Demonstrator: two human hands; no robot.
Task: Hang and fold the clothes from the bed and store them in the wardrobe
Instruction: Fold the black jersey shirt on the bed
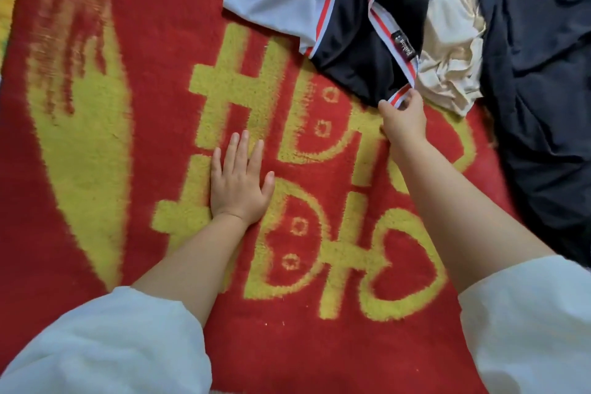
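Right hand (404,115) pinches the navy shirt (355,51) at its striped collar edge. Left hand (240,182) flat, fingers straight, on the red blanket (153,125); bare blanket between both.

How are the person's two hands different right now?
The left hand lies flat, palm down with straight fingers, on the red and yellow blanket; the right hand is curled, pinching the striped collar of the dark shirt. The left hand holds nothing; the right hand holds cloth. The right hand reaches further from the person than the left hand. Both arms come out of pale rolled sleeves.
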